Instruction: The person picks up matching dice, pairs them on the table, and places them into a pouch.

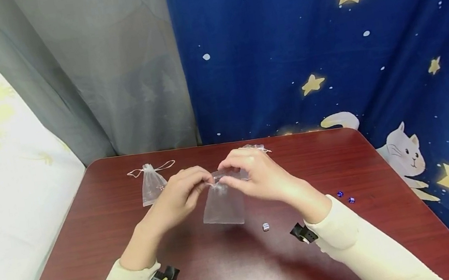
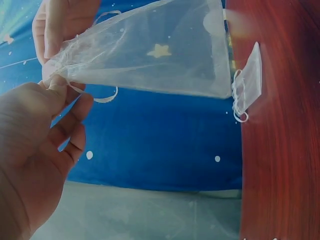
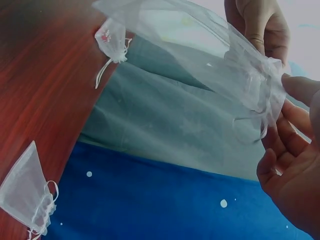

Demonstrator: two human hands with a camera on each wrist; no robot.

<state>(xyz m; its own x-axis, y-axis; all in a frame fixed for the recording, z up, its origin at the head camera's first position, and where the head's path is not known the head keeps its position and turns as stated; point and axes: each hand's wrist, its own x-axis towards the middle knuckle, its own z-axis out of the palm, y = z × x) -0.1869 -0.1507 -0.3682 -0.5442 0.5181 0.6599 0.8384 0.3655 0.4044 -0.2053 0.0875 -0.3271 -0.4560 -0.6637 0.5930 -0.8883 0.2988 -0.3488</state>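
A sheer white organza drawstring pouch [image 1: 223, 207] hangs above the table, its closed bottom edge downward. My left hand [image 1: 183, 191] pinches one side of its gathered mouth between thumb and fingertips. On the opposite side, my right hand [image 1: 264, 175] grips the mouth with its thumb and fingers. Thin drawstring loops dangle near the fingers in both wrist views. Through the sheer fabric of the pouch [image 2: 165, 50] the curtain shows in the left wrist view. A white die [image 1: 266, 227] lies on the table below and right of the pouch.
A second organza pouch [image 1: 152, 184] with small red things inside lies at the back left of the brown table [image 1: 103, 237]. Another pouch [image 3: 25, 190] lies near the far edge. Two blue dice [image 1: 340, 194] sit beyond my right forearm. Curtains [image 1: 238, 59] hang behind.
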